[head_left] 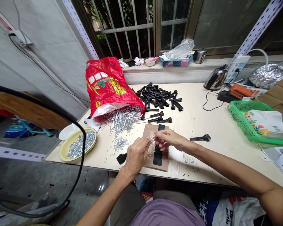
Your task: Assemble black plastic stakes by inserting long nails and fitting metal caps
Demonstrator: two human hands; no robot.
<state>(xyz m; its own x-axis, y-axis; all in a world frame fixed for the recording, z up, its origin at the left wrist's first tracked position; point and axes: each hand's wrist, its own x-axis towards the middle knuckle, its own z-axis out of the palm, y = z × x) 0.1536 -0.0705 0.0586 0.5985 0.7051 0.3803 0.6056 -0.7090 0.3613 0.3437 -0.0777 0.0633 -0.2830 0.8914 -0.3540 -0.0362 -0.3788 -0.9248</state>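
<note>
My left hand point(137, 154) is curled into a fist over the near edge of a brown board point(163, 163), gripping a black plastic part point(121, 158) that sticks out to its left. My right hand point(168, 138) hovers over the board's middle with fingertips pinched on something small and shiny that I cannot make out. Both hands almost touch above the board, which carries black slots and a sprinkle of small metal bits. Long silver screws point(122, 121) spill from a red bag point(107, 86) just behind. A small heap of washers point(119, 143) lies left of the board.
A yellow plate point(65, 153) of small metal pieces sits at the table's left corner. A pile of black plastic parts point(159, 97) lies at the back, one stray part point(200, 137) to the right. A green basket point(240, 117), a kettle point(215, 78) and cables stand at right.
</note>
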